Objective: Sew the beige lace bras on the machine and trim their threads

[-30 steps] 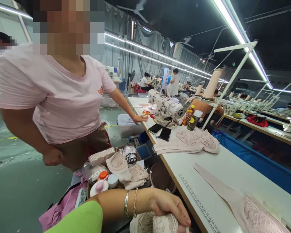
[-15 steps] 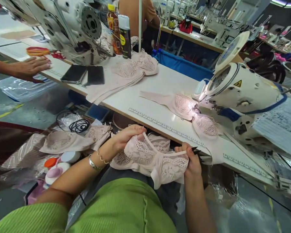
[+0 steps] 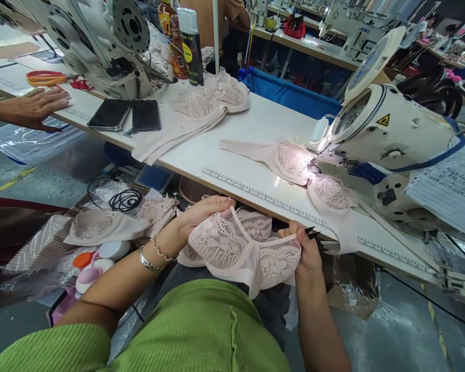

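Note:
A pale pink lace bra piece [image 3: 240,253] is stretched over my lap, just below the table edge. My left hand [image 3: 199,214], with bracelets at the wrist, is closed on its left cup. My right hand [image 3: 304,250] pinches its right edge and also holds small dark snips whose tips poke out toward the table. Another lace bra piece [image 3: 294,160] lies under the needle of the white sewing machine [image 3: 391,137] on the white table [image 3: 256,129].
A stack of lace pieces [image 3: 194,113] and two dark phones [image 3: 127,114] lie at the table's left. Another person's hand [image 3: 34,106] rests by orange scissors [image 3: 44,77]. A second sewing machine [image 3: 101,41], bottles [image 3: 188,44] and a box of lace parts [image 3: 108,222] stand nearby.
My view swung from a standing person in pink down to my lap. Both hands now hold the lace piece, lifted a little higher and spread wider than half a second ago.

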Demonstrator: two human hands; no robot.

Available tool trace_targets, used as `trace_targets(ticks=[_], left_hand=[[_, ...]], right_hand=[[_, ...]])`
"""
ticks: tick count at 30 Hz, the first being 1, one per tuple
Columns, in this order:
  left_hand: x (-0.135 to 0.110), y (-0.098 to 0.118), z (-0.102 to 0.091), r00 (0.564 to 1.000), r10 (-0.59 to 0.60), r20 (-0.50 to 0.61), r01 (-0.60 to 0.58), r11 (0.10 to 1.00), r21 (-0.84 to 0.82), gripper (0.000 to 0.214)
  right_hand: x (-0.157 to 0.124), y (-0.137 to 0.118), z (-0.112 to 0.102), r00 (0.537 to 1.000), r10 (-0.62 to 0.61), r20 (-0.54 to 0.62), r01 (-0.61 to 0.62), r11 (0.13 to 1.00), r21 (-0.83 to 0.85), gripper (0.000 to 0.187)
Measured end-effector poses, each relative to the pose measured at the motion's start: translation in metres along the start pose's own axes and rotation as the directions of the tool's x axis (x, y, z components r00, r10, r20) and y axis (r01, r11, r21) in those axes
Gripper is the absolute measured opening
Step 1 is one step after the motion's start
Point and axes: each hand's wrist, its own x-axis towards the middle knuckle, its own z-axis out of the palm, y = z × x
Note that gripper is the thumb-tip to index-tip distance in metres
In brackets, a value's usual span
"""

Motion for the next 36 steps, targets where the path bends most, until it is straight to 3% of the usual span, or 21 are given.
trace_targets(ticks=[22, 27, 29, 31, 33, 34, 36], left_hand=[[-0.002, 0.000, -0.003, 0.997, 0.004, 0.073, -0.003, 1.000, -0.007, 0.051], [-0.003, -0.003, -0.006, 0.999, -0.006, 0.044, 0.006, 1.000, 0.008, 0.051], [-0.001, -0.002, -0.007, 0.999, -0.021, 0.035, 0.020, 0.999, 0.029, 0.052], [0.001, -0.001, -0.004, 0.999, -0.036, 0.033, 0.033, 0.997, 0.067, 0.050], [0.004, 0.000, 0.002, 0.997, -0.051, 0.049, 0.044, 0.991, 0.129, 0.048], [0.006, 0.000, 0.006, 0.996, -0.062, 0.065, 0.050, 0.985, 0.167, 0.048], [0.012, 0.002, 0.013, 0.992, -0.084, 0.098, 0.057, 0.966, 0.252, 0.052]], right_hand=[[-0.002, -0.002, -0.002, 0.992, -0.019, 0.126, 0.019, 1.000, 0.001, 0.066], [-0.003, -0.001, -0.008, 0.992, -0.045, 0.118, 0.052, 0.997, -0.057, 0.065], [0.000, -0.004, -0.015, 0.991, -0.040, 0.128, 0.063, 0.982, -0.179, 0.064], [0.005, -0.011, -0.019, 0.982, -0.027, 0.186, 0.108, 0.891, -0.440, 0.060], [0.009, -0.017, -0.017, 0.963, -0.010, 0.268, 0.198, 0.701, -0.685, 0.051], [0.010, -0.020, -0.013, 0.950, 0.007, 0.312, 0.243, 0.610, -0.754, 0.045], [0.008, -0.023, -0.004, 0.905, 0.012, 0.426, 0.352, 0.542, -0.763, 0.036]])
